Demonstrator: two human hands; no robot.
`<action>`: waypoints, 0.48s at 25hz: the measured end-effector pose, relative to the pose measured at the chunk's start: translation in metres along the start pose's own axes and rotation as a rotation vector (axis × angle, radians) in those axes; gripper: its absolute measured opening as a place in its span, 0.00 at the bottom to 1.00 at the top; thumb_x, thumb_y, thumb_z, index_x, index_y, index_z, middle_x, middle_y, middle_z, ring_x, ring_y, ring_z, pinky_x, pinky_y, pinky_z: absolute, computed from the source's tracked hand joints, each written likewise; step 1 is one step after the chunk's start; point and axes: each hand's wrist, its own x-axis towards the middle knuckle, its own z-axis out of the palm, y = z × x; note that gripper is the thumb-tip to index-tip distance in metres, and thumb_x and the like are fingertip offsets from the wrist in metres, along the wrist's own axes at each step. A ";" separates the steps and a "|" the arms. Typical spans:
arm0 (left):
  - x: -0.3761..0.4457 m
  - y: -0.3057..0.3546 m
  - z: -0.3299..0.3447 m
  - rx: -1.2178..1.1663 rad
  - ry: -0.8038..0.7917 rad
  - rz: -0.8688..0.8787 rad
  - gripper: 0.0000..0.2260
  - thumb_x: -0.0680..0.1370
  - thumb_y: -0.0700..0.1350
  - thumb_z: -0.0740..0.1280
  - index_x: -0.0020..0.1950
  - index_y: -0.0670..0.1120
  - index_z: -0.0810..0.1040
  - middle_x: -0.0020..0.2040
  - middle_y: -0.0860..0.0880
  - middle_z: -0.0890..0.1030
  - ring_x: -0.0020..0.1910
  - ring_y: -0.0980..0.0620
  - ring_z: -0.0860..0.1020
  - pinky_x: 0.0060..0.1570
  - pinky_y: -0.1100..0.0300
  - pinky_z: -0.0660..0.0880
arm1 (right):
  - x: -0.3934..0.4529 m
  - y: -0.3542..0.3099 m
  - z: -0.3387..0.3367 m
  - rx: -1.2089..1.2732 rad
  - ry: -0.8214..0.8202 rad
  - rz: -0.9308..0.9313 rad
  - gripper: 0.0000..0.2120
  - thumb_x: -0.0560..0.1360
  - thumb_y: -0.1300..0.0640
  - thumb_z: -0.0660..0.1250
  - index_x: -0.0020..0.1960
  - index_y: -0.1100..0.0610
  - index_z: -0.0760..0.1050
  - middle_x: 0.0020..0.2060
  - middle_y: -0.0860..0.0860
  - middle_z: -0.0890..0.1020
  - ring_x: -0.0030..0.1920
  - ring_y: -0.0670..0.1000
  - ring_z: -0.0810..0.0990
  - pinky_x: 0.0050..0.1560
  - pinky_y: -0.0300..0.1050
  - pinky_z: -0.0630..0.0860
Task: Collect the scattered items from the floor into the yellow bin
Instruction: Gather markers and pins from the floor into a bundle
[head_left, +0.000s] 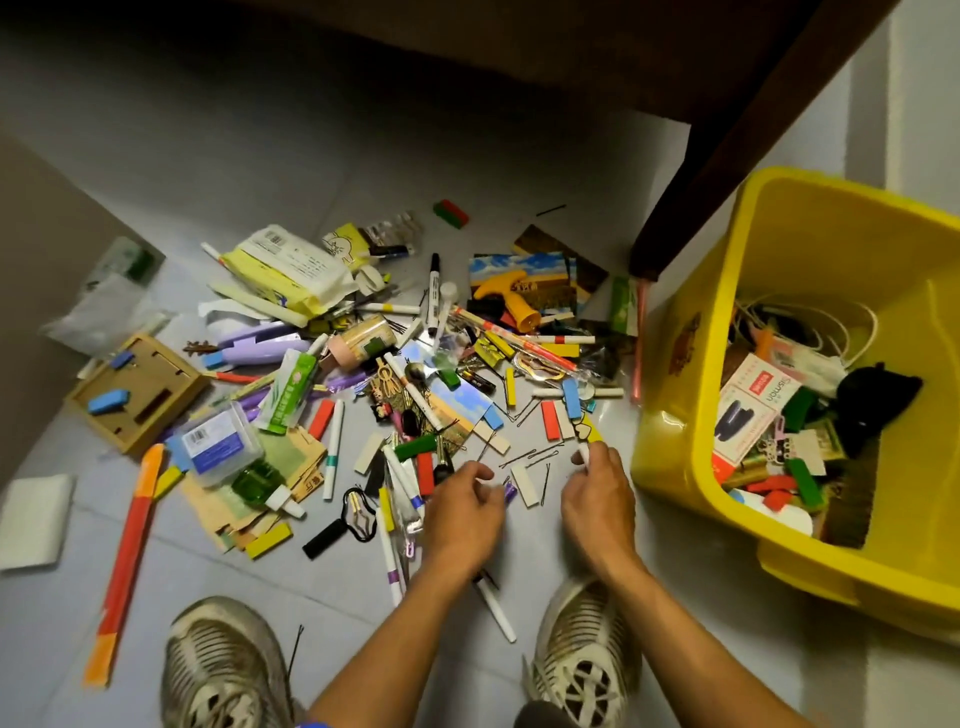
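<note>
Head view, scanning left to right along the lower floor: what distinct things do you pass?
White foam pad → long orange-red stick → black magnifier → left hand → right hand → yellow bin.

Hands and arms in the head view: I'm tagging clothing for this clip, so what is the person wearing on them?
Nothing on either. The left hand and right hand are bare, with no gloves, and no rings, watch or bracelet can be seen. Both forearms are uncovered right down to the bottom edge of the picture. No sleeve is clearly in view; a small blue scrap at the bottom edge by the left arm may be clothing.
</note>
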 end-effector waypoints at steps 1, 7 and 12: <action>0.002 0.007 0.010 0.124 0.005 0.074 0.12 0.78 0.51 0.67 0.60 0.50 0.76 0.48 0.53 0.81 0.45 0.52 0.80 0.48 0.52 0.80 | 0.007 -0.004 -0.001 -0.008 0.026 -0.011 0.14 0.79 0.60 0.59 0.64 0.56 0.69 0.56 0.52 0.73 0.55 0.53 0.75 0.47 0.42 0.69; 0.019 0.018 0.040 0.414 0.030 0.288 0.13 0.76 0.49 0.69 0.55 0.48 0.70 0.49 0.47 0.78 0.49 0.47 0.75 0.44 0.55 0.72 | 0.041 -0.005 -0.007 -0.184 -0.114 0.017 0.22 0.80 0.55 0.63 0.72 0.56 0.63 0.63 0.56 0.73 0.59 0.56 0.74 0.56 0.50 0.76; 0.026 0.016 0.026 0.173 0.087 0.145 0.10 0.75 0.45 0.64 0.55 0.45 0.73 0.53 0.51 0.73 0.48 0.50 0.75 0.45 0.55 0.75 | 0.037 -0.009 0.004 0.002 -0.099 0.132 0.08 0.79 0.52 0.63 0.54 0.55 0.67 0.48 0.53 0.78 0.42 0.51 0.75 0.37 0.44 0.69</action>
